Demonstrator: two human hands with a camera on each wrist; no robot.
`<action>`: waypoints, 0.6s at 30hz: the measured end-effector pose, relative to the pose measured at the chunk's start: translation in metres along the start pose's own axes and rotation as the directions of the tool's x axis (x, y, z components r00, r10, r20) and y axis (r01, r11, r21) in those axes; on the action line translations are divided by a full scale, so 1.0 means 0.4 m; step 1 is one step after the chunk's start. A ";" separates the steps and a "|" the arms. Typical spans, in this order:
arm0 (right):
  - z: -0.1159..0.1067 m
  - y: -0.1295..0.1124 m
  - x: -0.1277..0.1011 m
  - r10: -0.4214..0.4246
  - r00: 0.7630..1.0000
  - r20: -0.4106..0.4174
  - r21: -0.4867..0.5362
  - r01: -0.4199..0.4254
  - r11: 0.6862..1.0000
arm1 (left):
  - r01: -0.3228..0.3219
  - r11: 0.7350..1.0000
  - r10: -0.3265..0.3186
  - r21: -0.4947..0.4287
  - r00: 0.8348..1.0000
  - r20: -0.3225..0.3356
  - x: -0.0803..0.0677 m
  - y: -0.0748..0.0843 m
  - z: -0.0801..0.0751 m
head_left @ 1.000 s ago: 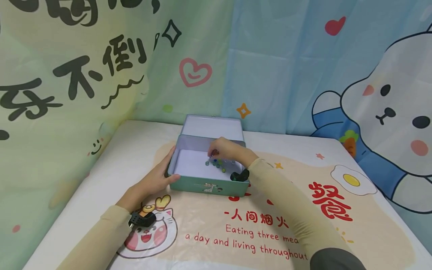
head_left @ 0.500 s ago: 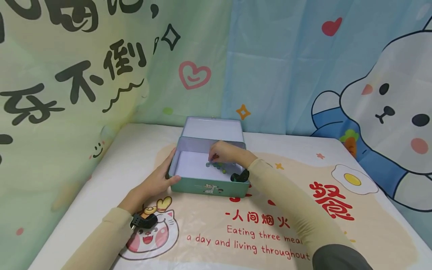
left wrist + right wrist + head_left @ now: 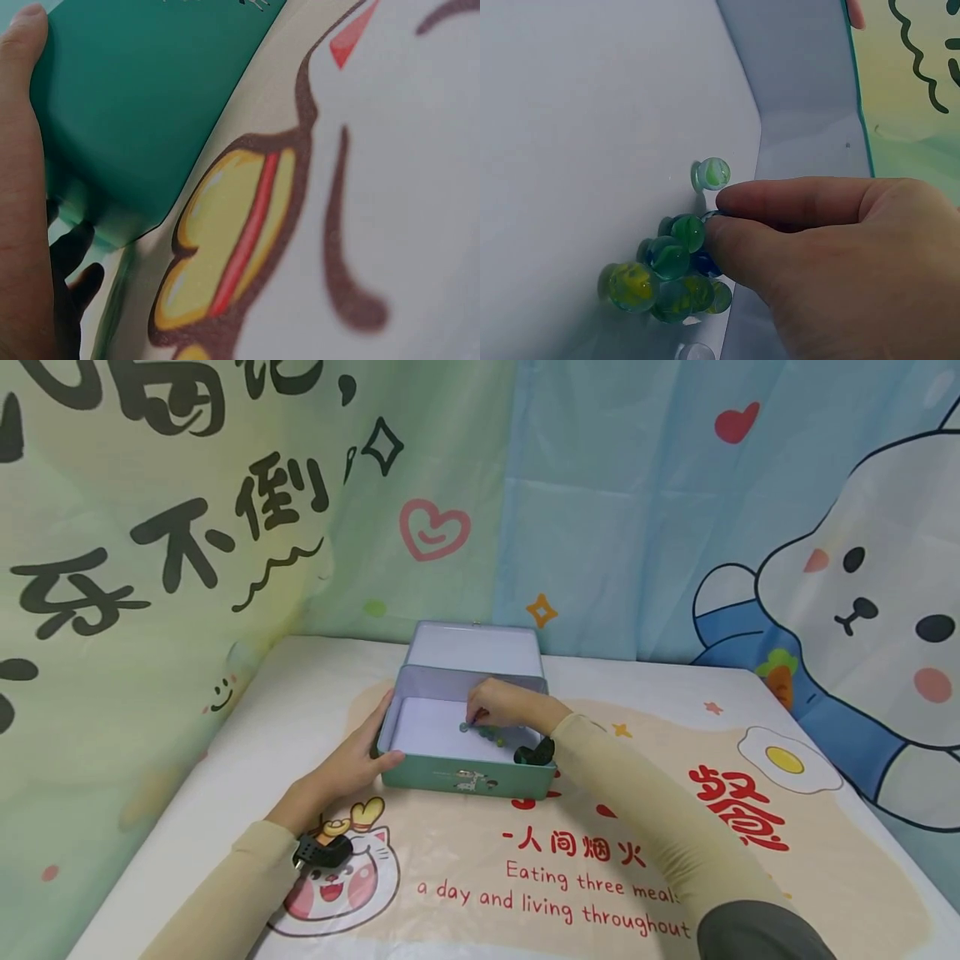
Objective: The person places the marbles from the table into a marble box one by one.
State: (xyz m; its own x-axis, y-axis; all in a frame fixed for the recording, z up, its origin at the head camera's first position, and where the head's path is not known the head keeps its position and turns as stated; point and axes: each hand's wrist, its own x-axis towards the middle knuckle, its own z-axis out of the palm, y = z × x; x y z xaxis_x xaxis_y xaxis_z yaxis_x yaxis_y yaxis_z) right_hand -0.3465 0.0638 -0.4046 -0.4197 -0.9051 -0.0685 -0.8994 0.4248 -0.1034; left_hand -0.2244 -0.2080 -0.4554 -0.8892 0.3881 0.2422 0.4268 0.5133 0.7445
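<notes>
A green tin box (image 3: 427,772) with a white inside stands with its lid (image 3: 476,647) tipped back. My left hand (image 3: 351,760) holds the box's left side, thumb at the front corner and fingers along the outer wall. Inside, my right hand (image 3: 506,702) reaches down to a cluster of glass marbles (image 3: 669,257), green, yellow and blue. Between its thumb and index finger it pinches a clear marble (image 3: 712,215), mostly hidden by the fingertips. One green-swirled marble (image 3: 714,173) lies just beside the index fingertip, apart from the cluster.
The box rests on a printed tablecloth (image 3: 600,935) with a cat face and red lettering. Behind it hangs a cartoon backdrop (image 3: 592,527). Black straps with cameras sit on both wrists. The box's walls surround the right hand's fingers.
My right hand has lowered slightly toward the marbles, its fingertips now among them. The left hand keeps its hold on the box. The head view has shifted a little.
</notes>
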 end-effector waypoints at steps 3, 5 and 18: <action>0.001 0.001 0.002 -0.004 1.000 0.002 0.005 0.004 1.000 | 0.007 1.000 -0.007 0.008 1.000 -0.004 -0.003 0.000 0.000; -0.002 0.000 0.000 -0.010 1.000 -0.010 0.010 0.010 1.000 | 0.010 0.999 -0.010 0.031 1.000 0.000 -0.002 0.001 0.000; -0.156 0.003 -0.073 0.054 0.973 -0.226 -0.017 -0.059 0.998 | 0.038 0.985 -0.053 0.169 0.995 0.082 0.053 0.056 -0.099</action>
